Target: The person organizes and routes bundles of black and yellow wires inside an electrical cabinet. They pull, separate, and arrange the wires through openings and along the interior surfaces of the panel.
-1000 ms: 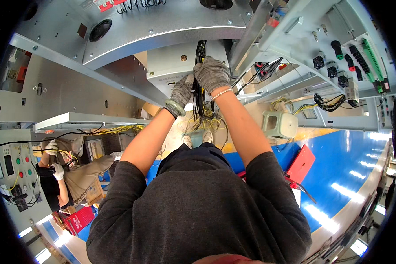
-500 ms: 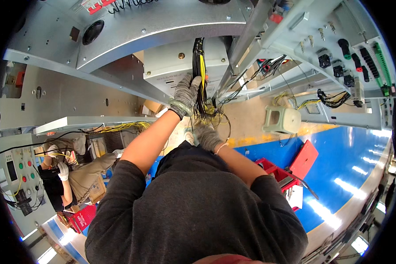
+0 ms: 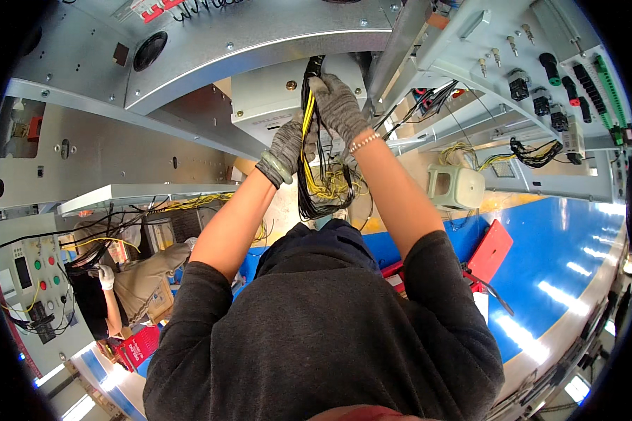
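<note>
A bundle of black and yellow wires (image 3: 304, 179) hangs in front of a light grey metal box (image 3: 263, 96), its lower part bent into a loop above my feet. My left hand (image 3: 286, 149), in a grey knitted glove with a green band at the wrist, is closed around the bundle at mid-height. Higher up, my right hand (image 3: 340, 109) grips the same bundle from the right side, also in a grey glove, with a beaded bracelet at the wrist. Some of the fingertips are hidden behind the wires.
Steel cabinet framing (image 3: 260, 57) curves across the top. A pale green stool (image 3: 458, 186) stands at right, near an open red toolbox (image 3: 489, 252). At left, a co-worker's gloved hand (image 3: 105, 276) is beside a control panel (image 3: 35, 270) with buttons. More wires (image 3: 534, 154) hang at right.
My right hand has risen from near my lap to the upper bundle. The lower wires are gathered up into a loop. The left hand keeps its place, and the co-worker's wires have shifted.
</note>
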The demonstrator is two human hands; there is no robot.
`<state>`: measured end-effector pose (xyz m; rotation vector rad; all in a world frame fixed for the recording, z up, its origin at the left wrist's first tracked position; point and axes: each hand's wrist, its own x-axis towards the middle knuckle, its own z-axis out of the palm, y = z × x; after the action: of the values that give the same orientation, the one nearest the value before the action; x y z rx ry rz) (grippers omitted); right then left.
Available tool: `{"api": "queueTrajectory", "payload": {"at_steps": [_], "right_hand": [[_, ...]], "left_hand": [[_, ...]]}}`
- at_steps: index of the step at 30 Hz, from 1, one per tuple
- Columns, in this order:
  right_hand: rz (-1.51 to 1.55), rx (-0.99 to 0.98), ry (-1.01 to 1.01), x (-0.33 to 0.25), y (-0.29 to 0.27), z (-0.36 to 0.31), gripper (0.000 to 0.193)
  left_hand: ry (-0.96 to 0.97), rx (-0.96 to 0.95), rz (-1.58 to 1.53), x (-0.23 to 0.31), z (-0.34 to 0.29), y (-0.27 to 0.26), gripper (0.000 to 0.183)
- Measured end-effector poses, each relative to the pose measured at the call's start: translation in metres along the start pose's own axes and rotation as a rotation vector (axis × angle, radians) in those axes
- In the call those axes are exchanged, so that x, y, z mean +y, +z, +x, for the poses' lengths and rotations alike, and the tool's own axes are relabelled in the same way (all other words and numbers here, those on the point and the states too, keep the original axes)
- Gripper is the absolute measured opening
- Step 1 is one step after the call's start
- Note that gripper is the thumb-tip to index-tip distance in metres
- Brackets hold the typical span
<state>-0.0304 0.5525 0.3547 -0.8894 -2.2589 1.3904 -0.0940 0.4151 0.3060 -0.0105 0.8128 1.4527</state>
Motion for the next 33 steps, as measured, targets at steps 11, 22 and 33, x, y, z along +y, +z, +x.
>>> {"api": "queueTrajectory", "payload": {"at_steps": [11, 22, 33], "right_hand": [[0.261, -0.188, 0.211, -0.003, -0.004, -0.012, 0.036], [-0.035, -0.097, 0.061, 0.037, -0.056, -0.031, 0.036], [-0.486, 0.196, 0.094, 0.035, -0.047, -0.007, 0.039]], "left_hand": [[0.656, 0.501, 1.499, 0.074, -0.02, 0.059, 0.038], [0.439, 0.438, 1.329, 0.078, 0.063, 0.078, 0.04], [0.322, 0.567, 2.255, 0.103, 0.121, 0.094, 0.051]]}}
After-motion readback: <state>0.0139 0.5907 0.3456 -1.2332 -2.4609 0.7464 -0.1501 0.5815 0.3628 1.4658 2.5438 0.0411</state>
